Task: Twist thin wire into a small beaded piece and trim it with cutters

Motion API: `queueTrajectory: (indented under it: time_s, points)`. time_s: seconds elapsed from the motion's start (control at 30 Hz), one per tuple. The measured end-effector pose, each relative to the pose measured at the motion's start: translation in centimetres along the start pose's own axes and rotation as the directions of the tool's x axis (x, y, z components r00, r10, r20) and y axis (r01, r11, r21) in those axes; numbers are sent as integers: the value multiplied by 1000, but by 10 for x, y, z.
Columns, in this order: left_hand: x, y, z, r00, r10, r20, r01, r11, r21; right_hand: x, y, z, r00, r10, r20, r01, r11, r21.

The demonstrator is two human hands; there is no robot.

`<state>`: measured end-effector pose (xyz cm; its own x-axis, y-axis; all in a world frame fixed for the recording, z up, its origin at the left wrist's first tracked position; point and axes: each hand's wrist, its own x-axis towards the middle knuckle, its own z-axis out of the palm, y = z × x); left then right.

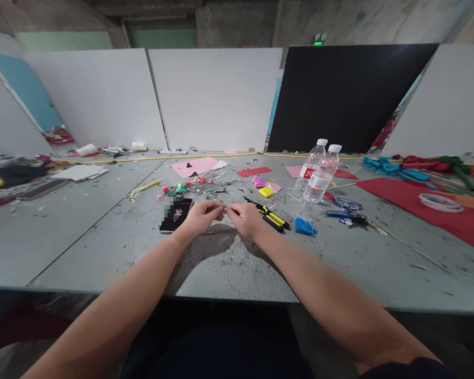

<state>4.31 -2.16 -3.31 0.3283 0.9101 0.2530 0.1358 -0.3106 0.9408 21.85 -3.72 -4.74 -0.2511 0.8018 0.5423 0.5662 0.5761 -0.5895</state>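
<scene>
My left hand (pixel 204 216) and my right hand (pixel 245 218) meet above the table, fingertips almost touching. Both are closed in a pinch. Something small and pale shows between them, too tiny to name. A dark phone (pixel 176 216) lies beside my left hand, partly blurred out. Close by my right hand rest black-and-yellow pliers (pixel 274 217). A blue packet (pixel 305 227) is to the right of the pliers. Beyond my hands lie a yellow packet (pixel 266 192), a purple packet (pixel 257 182) and a scatter of small coloured pieces (pixel 181 187) with clear wrappers.
Two clear water bottles (pixel 318 181) stand right of centre. Red sheets (pixel 403 197) with a clear coil (pixel 441 202) cover the right side. A blue-handled tool (pixel 342 215) lies near a thin stick (pixel 416 250). Pink paper (pixel 193 167) is farther back, before upright panels (pixel 217 100).
</scene>
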Motion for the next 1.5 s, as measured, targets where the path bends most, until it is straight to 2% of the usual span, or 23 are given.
queueTrajectory:
  time_s: [0.1,0.3,0.53,0.63,0.9,1.07,1.3,1.5]
  points:
    - [0,3,2,997,-70,32,72,994,-86,1,-1,-3,999,12,37,-8,996,-93]
    - [-1,4,3,987,-121,102,131,987,-94,1,-3,-5,996,54,64,-38,972,-232]
    - [0,0,7,963,-257,77,268,897,-352,1,-2,-8,999,42,5,-41,982,-184]
    - [-1,0,12,950,-307,60,306,867,-394,1,-2,-10,998,67,4,-65,988,-143]
    - [-1,-2,15,951,-303,63,306,891,-335,2,0,-11,996,87,15,-84,982,-171]
    - [-2,-2,16,947,-316,62,318,884,-343,2,0,-10,990,142,14,-137,974,-181]
    - [-4,-2,16,950,-297,100,314,906,-283,1,-1,-10,986,168,7,-167,980,-108]
    - [-9,-5,16,961,-256,101,271,942,-199,0,0,-6,962,274,8,-274,962,-15]
